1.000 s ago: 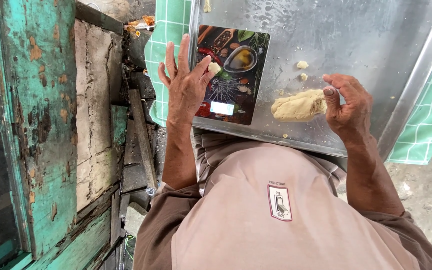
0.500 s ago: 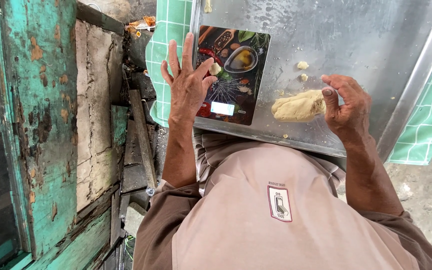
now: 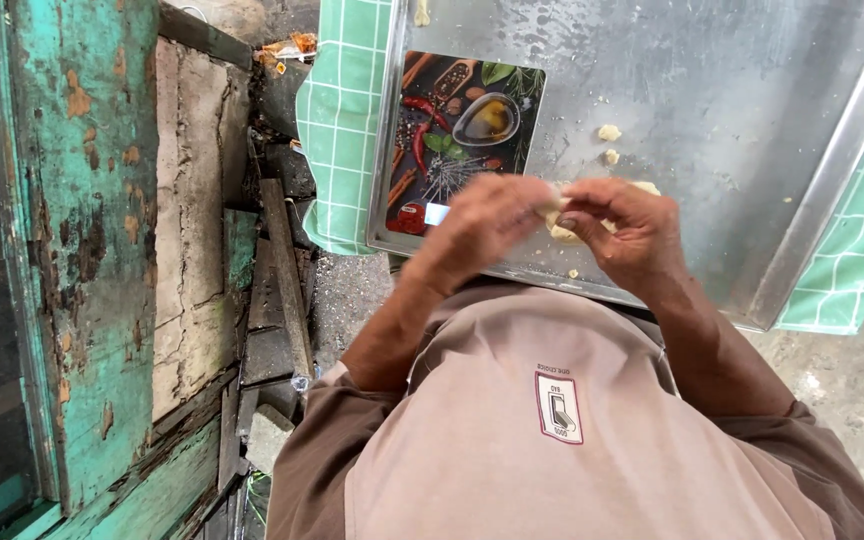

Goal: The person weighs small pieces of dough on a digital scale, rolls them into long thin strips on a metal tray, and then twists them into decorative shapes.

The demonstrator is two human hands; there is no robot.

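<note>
Both hands pinch the dough (image 3: 564,228) over the metal tray (image 3: 752,120), left hand (image 3: 487,220) & right hand (image 3: 624,235) fingers closed on it; prob. soft, sticky, light, best held at its ends.

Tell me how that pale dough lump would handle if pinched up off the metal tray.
The dough lump between both hands looks soft, so it would probably sag and dent. Crumbs on the metal tray suggest it tears easily and may stick.
</note>
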